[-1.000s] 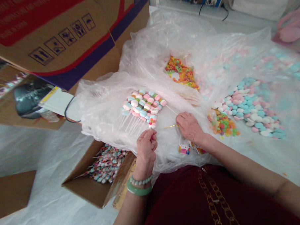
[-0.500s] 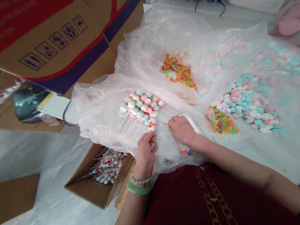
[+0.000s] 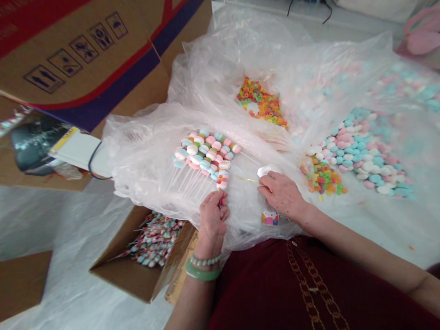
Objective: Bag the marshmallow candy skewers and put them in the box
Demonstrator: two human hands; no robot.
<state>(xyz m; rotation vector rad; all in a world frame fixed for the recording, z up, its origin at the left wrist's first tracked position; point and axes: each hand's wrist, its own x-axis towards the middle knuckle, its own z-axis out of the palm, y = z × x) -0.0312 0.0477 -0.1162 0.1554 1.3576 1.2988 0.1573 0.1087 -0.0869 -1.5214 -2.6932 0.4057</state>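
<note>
My left hand (image 3: pixel 213 215) is closed at the lower end of an upright candy skewer (image 3: pixel 222 175), its stick mostly hidden by the fingers. Beside it, several candy skewers (image 3: pixel 205 153) in pink, white, blue and green lie on the plastic sheet (image 3: pixel 142 139), their white sticks pointing down and left. To the right, my right hand (image 3: pixel 279 194) pinches a thin gold tie (image 3: pixel 248 179). Just behind those fingers sits a small white object (image 3: pixel 267 170). A colourful printed card (image 3: pixel 269 218) lies below the right hand.
Ring candies (image 3: pixel 263 104) lie at the back, more ring candies (image 3: pixel 324 175) and pastel candies (image 3: pixel 368 153) to the right. A large carton (image 3: pixel 91 58) stands back left. An open box (image 3: pixel 137 280) of finished skewers is on the floor below left.
My right hand has moved to the right and slightly down, and more of the gold tie and the white object shows. My left hand still holds the skewer, nearly in place.
</note>
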